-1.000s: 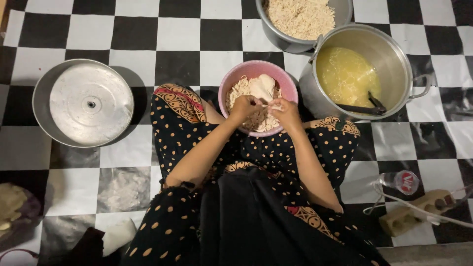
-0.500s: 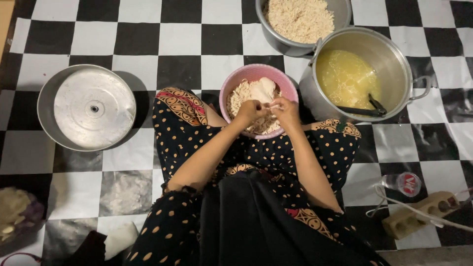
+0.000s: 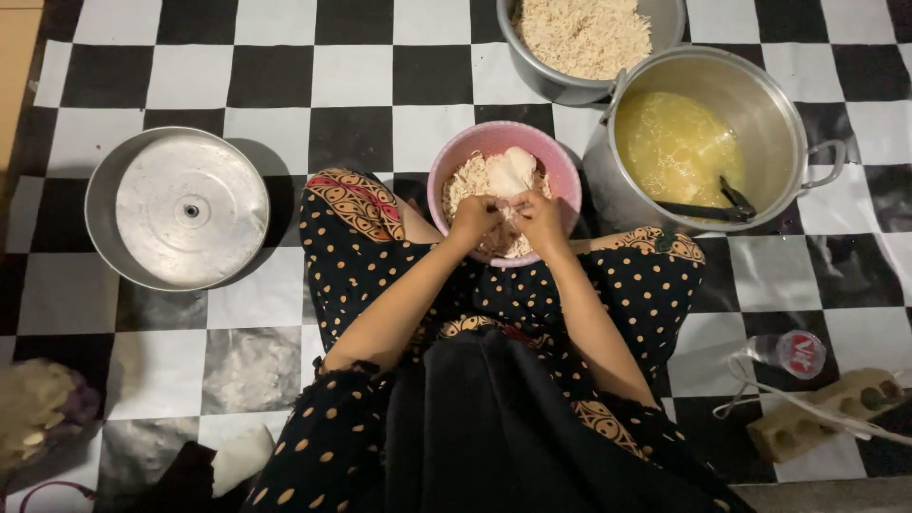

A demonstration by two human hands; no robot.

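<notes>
Left hand (image 3: 472, 220) and right hand (image 3: 540, 217) pinched shut on pale shredded meat (image 3: 505, 217) | over pink bowl (image 3: 560, 171), frame centre | since a second ago: hands unmoved, shredding ongoing.

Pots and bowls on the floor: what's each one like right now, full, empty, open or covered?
Pink bowl: open, holding shredded pale food; both hands work in it.
Big steel pot: open, yellow broth inside, dark utensil resting in it.
Grey pot: open, heaped with shreds.
Left pot: covered by a lid.
</notes>
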